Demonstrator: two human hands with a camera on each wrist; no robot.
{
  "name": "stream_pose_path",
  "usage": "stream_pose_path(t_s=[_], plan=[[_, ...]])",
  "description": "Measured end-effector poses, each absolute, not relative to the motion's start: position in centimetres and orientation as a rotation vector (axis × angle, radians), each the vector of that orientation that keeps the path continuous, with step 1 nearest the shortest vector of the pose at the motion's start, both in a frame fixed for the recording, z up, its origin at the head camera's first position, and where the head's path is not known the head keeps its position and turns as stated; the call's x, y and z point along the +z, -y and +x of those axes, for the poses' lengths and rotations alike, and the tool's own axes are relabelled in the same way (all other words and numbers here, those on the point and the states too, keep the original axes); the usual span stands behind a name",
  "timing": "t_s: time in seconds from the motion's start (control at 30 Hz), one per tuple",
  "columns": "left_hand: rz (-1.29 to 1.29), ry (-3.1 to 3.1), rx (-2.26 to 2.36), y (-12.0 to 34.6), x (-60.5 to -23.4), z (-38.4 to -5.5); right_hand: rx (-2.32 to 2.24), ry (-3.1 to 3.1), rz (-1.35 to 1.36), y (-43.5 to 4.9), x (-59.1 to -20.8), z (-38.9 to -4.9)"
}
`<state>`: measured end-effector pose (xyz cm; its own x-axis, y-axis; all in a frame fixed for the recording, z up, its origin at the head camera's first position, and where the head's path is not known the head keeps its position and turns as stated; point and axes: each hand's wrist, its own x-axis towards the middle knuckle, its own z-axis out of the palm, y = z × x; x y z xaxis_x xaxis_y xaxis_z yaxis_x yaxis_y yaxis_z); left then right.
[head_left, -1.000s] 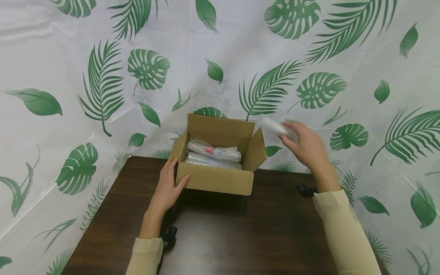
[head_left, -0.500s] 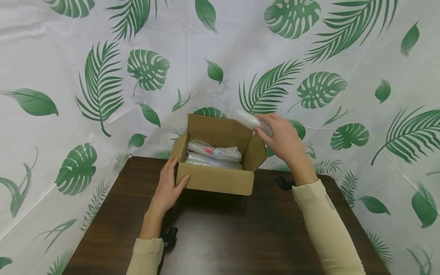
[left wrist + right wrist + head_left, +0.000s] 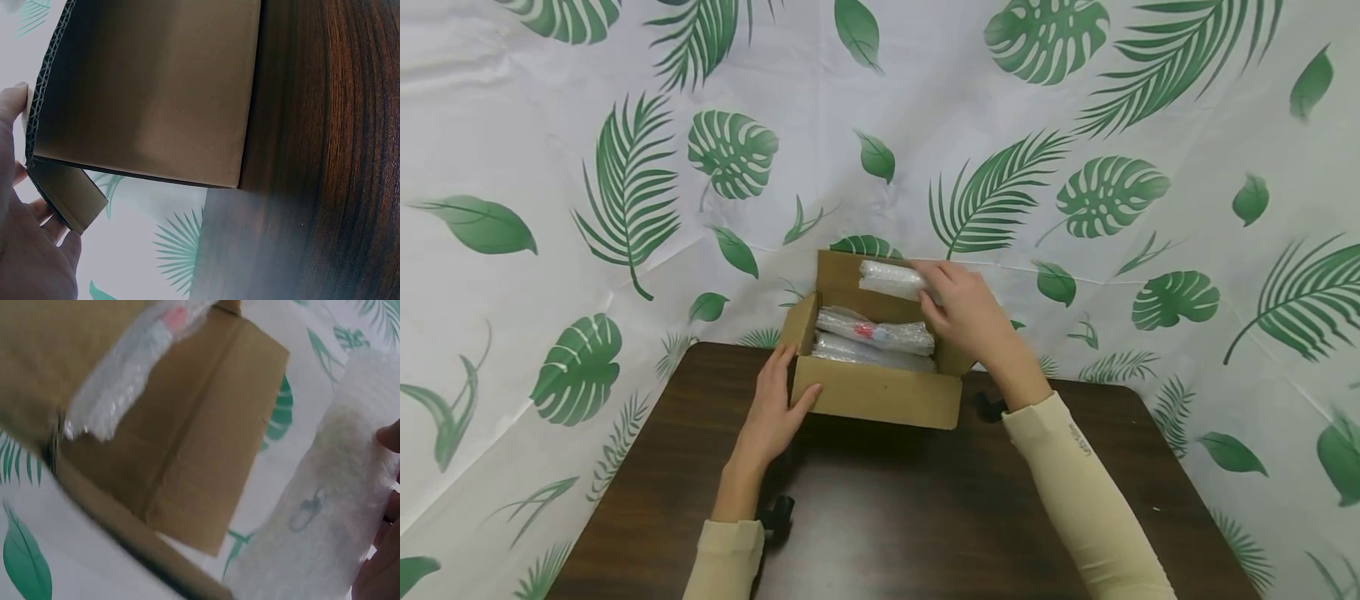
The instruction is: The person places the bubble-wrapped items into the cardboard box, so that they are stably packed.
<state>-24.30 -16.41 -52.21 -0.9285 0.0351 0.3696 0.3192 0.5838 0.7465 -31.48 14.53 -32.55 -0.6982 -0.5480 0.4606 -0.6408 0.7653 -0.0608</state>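
An open cardboard box [image 3: 876,396] stands at the far side of the table. My left hand [image 3: 767,417] grips its left front corner, thumb at the front edge; in the left wrist view the fingers [image 3: 55,228] curl round the side flap [image 3: 75,197]. My right hand [image 3: 966,312] holds a bubble-wrapped package [image 3: 889,279] by its right end, above the back of the box. A small grey clasp-like shape shows through its wrap in the right wrist view. Inside the box lie a wrapped bundle [image 3: 898,336] with a red spot and another clear-wrapped bundle [image 3: 861,352] in front.
The dark wooden table [image 3: 880,525] extends in front of the box. Behind and around it hangs a white cloth [image 3: 917,100] with green leaf prints. The box's back flap [image 3: 842,271] stands upright, and its right flap [image 3: 219,431] leans outward.
My right hand has moved left with the bubble-wrapped package, from right of the box to over its back. My left hand stays at the box's left corner.
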Motion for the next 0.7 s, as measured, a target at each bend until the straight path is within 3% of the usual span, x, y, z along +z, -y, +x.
stream_pose_path(t_s=[0.33,0.7], plan=[[-0.298,2.492,-1.262,16.5,-52.4,-24.3,0.368,2.7,0.978,-10.3,-35.6,-32.3],[-0.302,2.503,-1.223,16.6,-52.3,-24.5,0.404,2.941,0.842,-8.0,-39.6,-33.6]])
